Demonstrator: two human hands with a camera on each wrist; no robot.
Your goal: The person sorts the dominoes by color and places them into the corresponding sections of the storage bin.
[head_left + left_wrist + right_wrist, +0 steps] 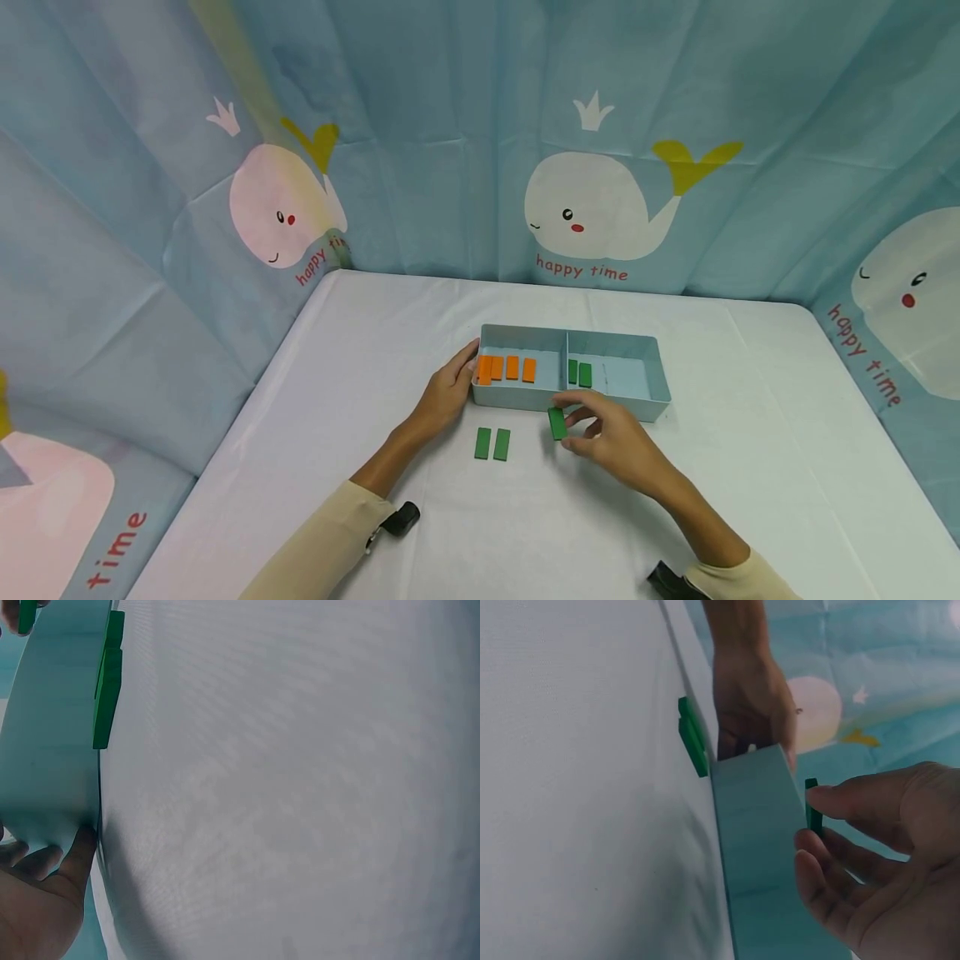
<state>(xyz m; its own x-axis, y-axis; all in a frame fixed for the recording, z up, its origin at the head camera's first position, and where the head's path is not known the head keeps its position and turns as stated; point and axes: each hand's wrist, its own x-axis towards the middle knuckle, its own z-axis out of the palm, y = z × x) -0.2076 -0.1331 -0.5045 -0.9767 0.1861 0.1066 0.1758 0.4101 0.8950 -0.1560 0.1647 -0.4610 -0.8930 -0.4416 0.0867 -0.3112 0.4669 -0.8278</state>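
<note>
A pale blue box with two compartments stands on the table. At its left end, my left hand holds the box, with fingers against the end wall. Between thumb and fingers, my right hand pinches a green tile just in front of the box's front wall. Two more green tiles lie side by side on the table before the box. The right compartment contains two green tiles. Several orange tiles are in the left compartment. The right wrist view shows the pinched tile on edge.
A divider separates the box's compartments. White cloth covers the table. Blue curtains printed with whales hang behind and at the sides. Dark camera mounts are worn at both wrists.
</note>
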